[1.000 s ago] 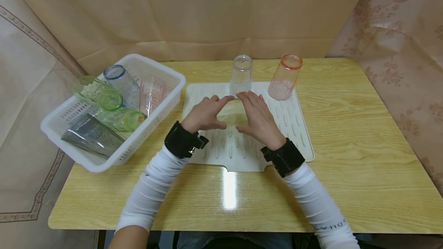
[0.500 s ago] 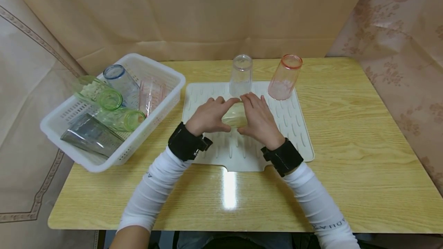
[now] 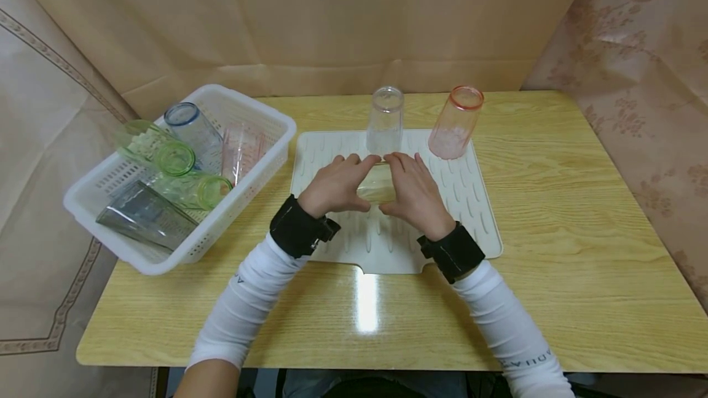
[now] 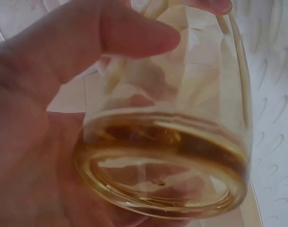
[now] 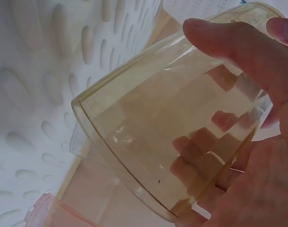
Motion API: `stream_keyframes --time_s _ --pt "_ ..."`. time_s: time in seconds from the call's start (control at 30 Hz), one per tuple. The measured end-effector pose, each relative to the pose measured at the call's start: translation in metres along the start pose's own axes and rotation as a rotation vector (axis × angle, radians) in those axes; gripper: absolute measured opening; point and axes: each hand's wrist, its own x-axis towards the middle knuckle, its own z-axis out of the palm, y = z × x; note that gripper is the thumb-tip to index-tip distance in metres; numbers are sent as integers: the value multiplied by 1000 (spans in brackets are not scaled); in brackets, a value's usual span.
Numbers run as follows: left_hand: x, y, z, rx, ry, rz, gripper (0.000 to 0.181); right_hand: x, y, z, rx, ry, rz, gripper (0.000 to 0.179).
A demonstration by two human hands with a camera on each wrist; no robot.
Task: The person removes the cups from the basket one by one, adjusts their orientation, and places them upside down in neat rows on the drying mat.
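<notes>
A pale yellow faceted drinking glass (image 3: pixel 377 184) lies on its side between my two hands, over the white ridged drying mat (image 3: pixel 359 244). My left hand (image 3: pixel 337 186) grips it at its thick base, which shows amber in the left wrist view, with the thumb (image 4: pixel 144 38) along its side. From the other side my right hand (image 3: pixel 415 192) holds it, thumb (image 5: pixel 224 38) on top and fingers seen through the wall. In the right wrist view the wide rim (image 5: pixel 120 161) points away from the left hand. Fingertips of both hands almost meet at the far side.
Behind the hands, a clear glass (image 3: pixel 385 121) and a pink-tinted glass (image 3: pixel 456 124) stand at the mat's back edge. At left, a white plastic basket (image 3: pixel 271 115) holds several glasses, green, blue-rimmed, pink and grey. A tan curtain (image 3: pixel 332 23) hangs behind the table.
My left hand has shifted slightly right and toward me, so the hands are closer together around the yellow glass. In the last half second they have barely moved.
</notes>
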Motion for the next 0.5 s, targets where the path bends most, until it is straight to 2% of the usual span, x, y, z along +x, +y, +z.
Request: stream_keyframes --time_s 0.27,0.5 --pt "0 -3 2 -79 -17 0 85 -3 3 1 31 19 10 88" --pt "-5 -12 3 -221 73 21 90 -6 9 4 91 66 8 87"
